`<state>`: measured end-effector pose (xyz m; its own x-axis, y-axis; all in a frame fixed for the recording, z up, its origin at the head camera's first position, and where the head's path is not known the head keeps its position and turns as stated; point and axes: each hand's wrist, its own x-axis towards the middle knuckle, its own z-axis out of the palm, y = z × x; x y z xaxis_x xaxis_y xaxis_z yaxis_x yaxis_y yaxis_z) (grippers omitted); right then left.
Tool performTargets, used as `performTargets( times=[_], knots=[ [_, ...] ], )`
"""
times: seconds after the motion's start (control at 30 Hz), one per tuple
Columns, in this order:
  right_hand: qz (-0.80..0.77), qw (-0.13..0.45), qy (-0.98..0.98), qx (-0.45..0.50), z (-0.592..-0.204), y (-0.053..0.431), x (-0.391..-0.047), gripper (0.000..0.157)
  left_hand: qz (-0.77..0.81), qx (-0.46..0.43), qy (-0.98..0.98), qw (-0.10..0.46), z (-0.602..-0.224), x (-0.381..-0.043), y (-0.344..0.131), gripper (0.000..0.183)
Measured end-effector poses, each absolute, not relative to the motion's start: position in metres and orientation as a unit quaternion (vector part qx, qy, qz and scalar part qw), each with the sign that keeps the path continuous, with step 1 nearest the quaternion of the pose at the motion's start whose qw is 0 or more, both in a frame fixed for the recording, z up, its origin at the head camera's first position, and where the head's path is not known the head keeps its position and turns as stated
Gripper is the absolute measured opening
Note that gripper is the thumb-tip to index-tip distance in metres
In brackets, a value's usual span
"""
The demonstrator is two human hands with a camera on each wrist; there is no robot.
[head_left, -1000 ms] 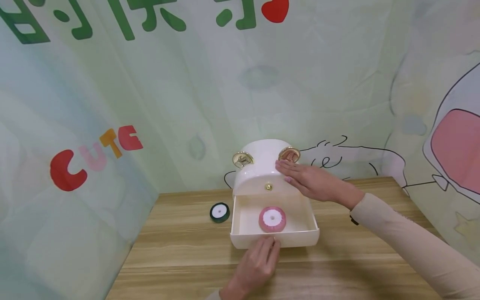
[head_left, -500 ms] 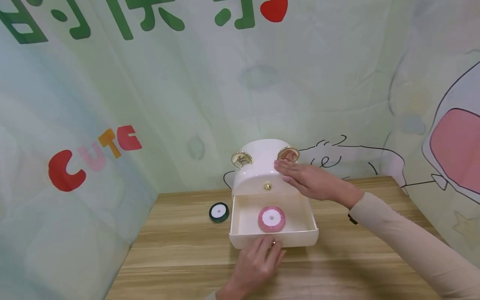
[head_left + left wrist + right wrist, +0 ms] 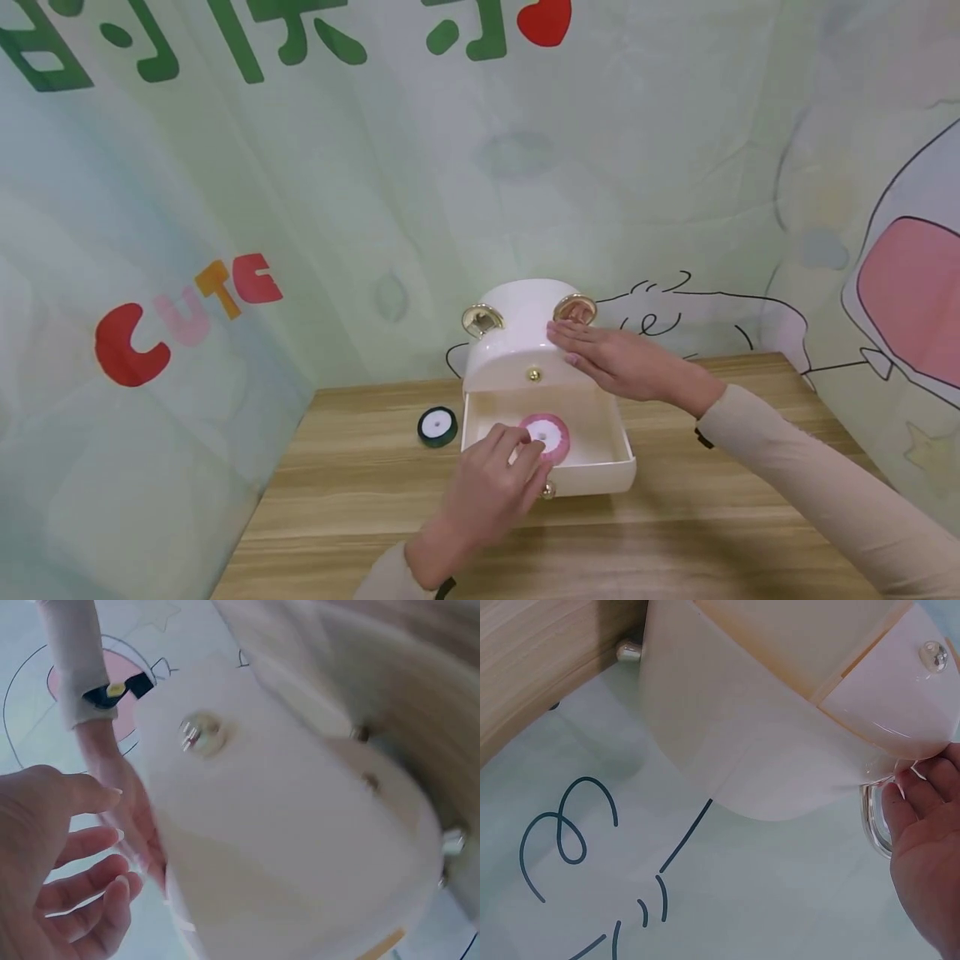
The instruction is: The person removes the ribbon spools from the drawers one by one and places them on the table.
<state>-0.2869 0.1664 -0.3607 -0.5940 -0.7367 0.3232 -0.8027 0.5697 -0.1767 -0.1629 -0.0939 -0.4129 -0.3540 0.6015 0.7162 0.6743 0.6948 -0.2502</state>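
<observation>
A white storage box [image 3: 517,333] with gold ear-like rings on its rounded top has its lower drawer [image 3: 600,477] pulled out. Inside the drawer lies a pink ribbon roll [image 3: 562,442] with a white centre. My left hand [image 3: 487,487] is over the drawer's front edge, its bent fingertips beside the pink roll and partly covering it. In the left wrist view, thumb and fingers of the left hand [image 3: 52,877] are loosely curved and apart, beside the drawer front with its gold knob [image 3: 202,733]. My right hand [image 3: 630,362] rests with extended fingers on the box top, by the right ring [image 3: 873,821].
A dark green ribbon roll [image 3: 437,426] lies on the wooden table [image 3: 360,500], left of the box. Behind the table hangs a printed cloth backdrop [image 3: 420,183]. A second gold knob [image 3: 534,375] is on the upper drawer.
My left hand has let go of the drawer's knob and moved up over the front edge towards the pink ribbon roll. The right hand stays on the box top.
</observation>
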Motion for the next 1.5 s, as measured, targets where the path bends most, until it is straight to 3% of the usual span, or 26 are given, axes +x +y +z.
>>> performTargets(
  times=[0.4,1.13,1.33,1.5],
  knots=[
    [0.157,0.085,-0.888,0.425,-0.356,0.163,-0.283,0.051,-0.003,-0.430,-0.855,0.290,-0.364,-0.193,-0.111,0.036],
    [0.161,0.091,-0.883,0.431,-0.357,0.167,-0.287,0.051,0.036,-0.526,-0.849,0.022,-0.334,-0.251,-0.097,0.048],
    [0.166,0.089,-0.881,0.434,-0.355,0.167,-0.286,0.050,0.063,-0.505,-0.860,-0.030,-0.338,-0.258,-0.085,0.050],
    [0.164,0.089,-0.881,0.435,-0.356,0.166,-0.286,0.051,0.091,-0.504,-0.858,-0.037,-0.347,-0.267,-0.080,0.050]
  ],
)
